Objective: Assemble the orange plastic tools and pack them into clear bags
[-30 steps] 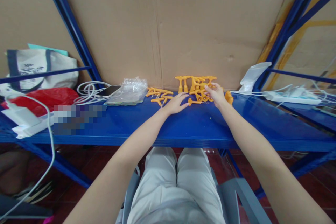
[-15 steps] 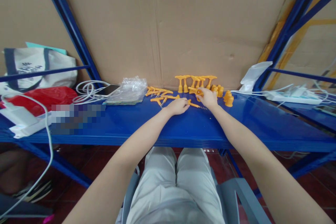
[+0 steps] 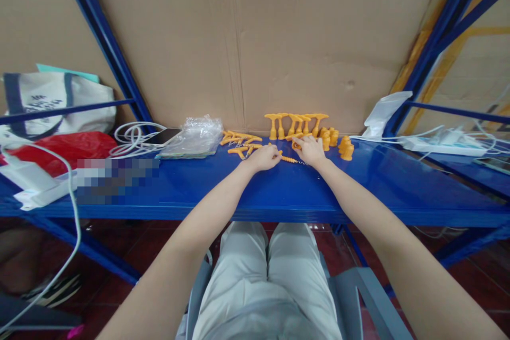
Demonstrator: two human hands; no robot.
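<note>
Small orange plastic parts lie at the back of a blue metal shelf. My left hand is curled closed on the end of an orange threaded pin that lies on the shelf. My right hand is closed, pinching a small orange ring piece just above the pin's other end. A row of upright orange T-shaped parts stands behind my hands against the cardboard. Flat orange parts lie to the left, and squat orange caps stand to the right.
A crumpled clear plastic bag, a phone and coiled white cable lie left of the parts. A tote bag and red bag sit far left. A white power strip lies at right. A cardboard sheet backs the shelf.
My right hand has left the row of upright parts and come down and left with a small orange piece. My left hand has curled shut on the threaded pin.
</note>
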